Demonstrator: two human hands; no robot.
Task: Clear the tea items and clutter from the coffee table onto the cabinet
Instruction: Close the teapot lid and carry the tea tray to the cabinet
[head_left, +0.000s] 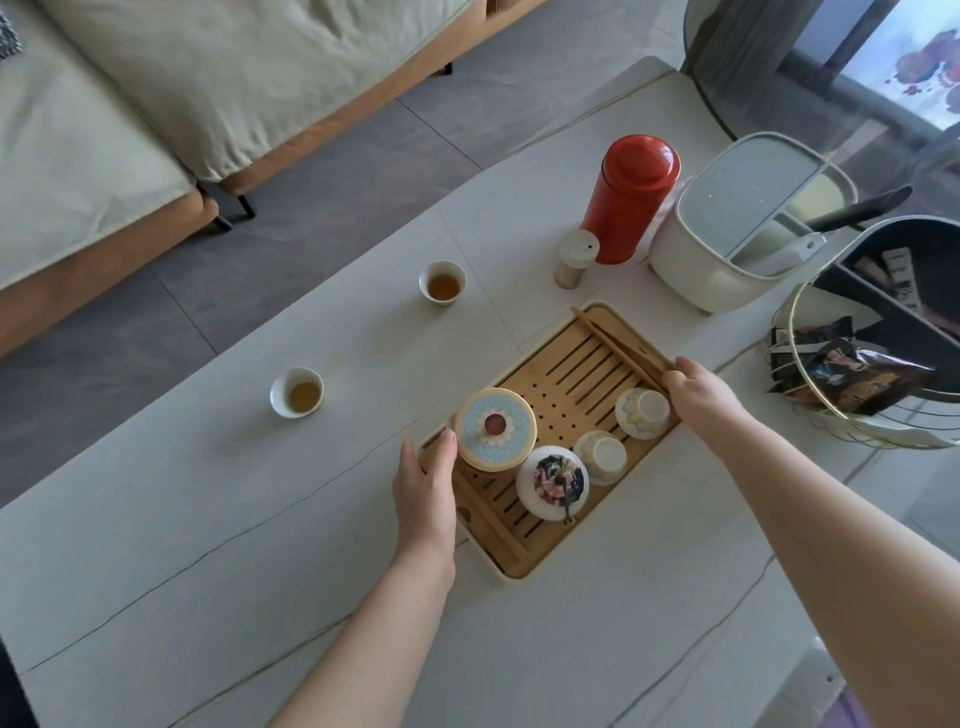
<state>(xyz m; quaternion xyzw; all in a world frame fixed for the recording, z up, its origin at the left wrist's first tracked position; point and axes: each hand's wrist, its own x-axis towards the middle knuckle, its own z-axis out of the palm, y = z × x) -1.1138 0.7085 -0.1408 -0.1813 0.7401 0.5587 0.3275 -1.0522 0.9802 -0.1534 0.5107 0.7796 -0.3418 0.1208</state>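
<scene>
Bamboo tray: slatted, stiff, right of centre on the coffee table.
Left hand: fingers curled over the tray's near-left rim.
Right hand: fingers wrapped over the far-right rim.
Load: lidded bowl, teapot, upturned cups; likely fragile, loose.
Handling: keep level, hold opposite rims.
</scene>
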